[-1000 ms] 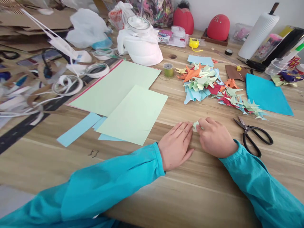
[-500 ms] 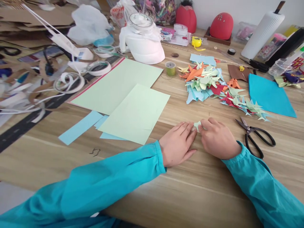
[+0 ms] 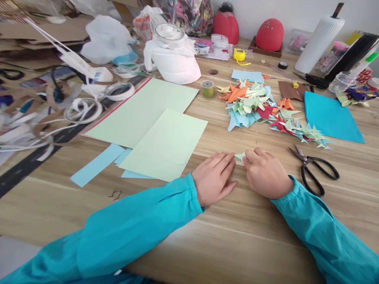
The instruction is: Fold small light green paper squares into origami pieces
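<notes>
My left hand (image 3: 215, 177) lies flat on the wooden table (image 3: 242, 236), fingers stretched toward a small pale green folded paper (image 3: 239, 156). My right hand (image 3: 266, 174) has its fingers curled and presses the right side of that paper against the table. Most of the paper is hidden under both sets of fingertips. Both arms wear teal sleeves.
Black scissors (image 3: 315, 170) lie right of my right hand. A heap of folded paper shapes (image 3: 260, 108) sits behind, next to a teal sheet (image 3: 330, 117). Light green sheets (image 3: 154, 126) and blue strips (image 3: 96, 165) lie left. Tape rolls (image 3: 85, 108), a thread spool (image 3: 207, 88) and clutter fill the back.
Both hands stay on the small paper; the fingers have shifted slightly and a bit more of its pointed left tip shows. The view has moved a little.
</notes>
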Available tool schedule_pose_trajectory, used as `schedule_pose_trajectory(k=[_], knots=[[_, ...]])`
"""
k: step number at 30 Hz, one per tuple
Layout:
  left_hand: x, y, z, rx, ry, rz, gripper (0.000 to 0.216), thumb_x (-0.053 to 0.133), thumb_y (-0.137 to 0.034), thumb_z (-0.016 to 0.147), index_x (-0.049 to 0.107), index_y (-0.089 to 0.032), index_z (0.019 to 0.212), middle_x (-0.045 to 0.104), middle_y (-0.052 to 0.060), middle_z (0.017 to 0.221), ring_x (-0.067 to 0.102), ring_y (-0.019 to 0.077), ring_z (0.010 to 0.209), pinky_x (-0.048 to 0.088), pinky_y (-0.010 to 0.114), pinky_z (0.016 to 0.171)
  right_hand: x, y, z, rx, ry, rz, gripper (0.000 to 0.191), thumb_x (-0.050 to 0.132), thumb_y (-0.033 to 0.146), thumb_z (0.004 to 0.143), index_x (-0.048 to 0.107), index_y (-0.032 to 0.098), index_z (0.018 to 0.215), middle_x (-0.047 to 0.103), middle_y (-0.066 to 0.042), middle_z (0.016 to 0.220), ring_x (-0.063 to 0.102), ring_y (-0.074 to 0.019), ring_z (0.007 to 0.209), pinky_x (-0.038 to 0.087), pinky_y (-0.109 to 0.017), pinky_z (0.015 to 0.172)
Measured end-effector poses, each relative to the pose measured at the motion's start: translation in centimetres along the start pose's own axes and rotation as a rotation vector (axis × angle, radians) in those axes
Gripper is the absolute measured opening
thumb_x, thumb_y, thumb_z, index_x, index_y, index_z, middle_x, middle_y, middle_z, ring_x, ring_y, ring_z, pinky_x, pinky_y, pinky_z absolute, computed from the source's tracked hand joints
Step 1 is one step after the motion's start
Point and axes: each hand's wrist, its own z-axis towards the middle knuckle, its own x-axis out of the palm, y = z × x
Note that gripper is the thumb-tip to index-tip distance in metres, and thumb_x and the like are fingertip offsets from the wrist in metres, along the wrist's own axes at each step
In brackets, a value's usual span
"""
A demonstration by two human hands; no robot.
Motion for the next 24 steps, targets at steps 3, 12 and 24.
schedule_pose_trajectory(k=[3,12,24], knots=[[-0.04,0.05,0.04,0.012,0.014,0.014,0.050,0.041,-0.038,0.082,0.051,-0.004,0.117,0.050,0.021,0.123,0.042,0.0317,0.118,0.036,0.048,0.098,0.02,0.00,0.00,-0.003,-0.002,0.003,0.020,0.045,0.014,0.079,0.063,0.013,0.086,0.055,-0.012,0.088,0.045,-0.0227,0.082,0.035,-0.031,0.061],[-0.65,-0.42,0.55,-0.007,0.068,0.047,0.053,0.040,-0.037,0.082,0.052,0.003,0.116,0.052,0.023,0.121,0.044,0.0331,0.117,0.035,0.046,0.100,-0.01,0.06,0.02,0.003,0.003,0.000,0.020,0.045,0.013,0.079,0.063,0.012,0.085,0.055,-0.012,0.087,0.045,-0.0222,0.082,0.034,-0.031,0.061],[0.12,-0.30,-0.19,-0.054,-0.079,0.026,0.049,0.044,-0.037,0.080,0.055,0.000,0.111,0.048,0.024,0.123,0.040,0.0335,0.120,0.035,0.050,0.099,0.00,0.11,-0.04,0.000,-0.022,0.010,0.023,0.041,0.014,0.082,0.064,0.012,0.085,0.055,-0.013,0.088,0.045,-0.0229,0.083,0.035,-0.031,0.060]])
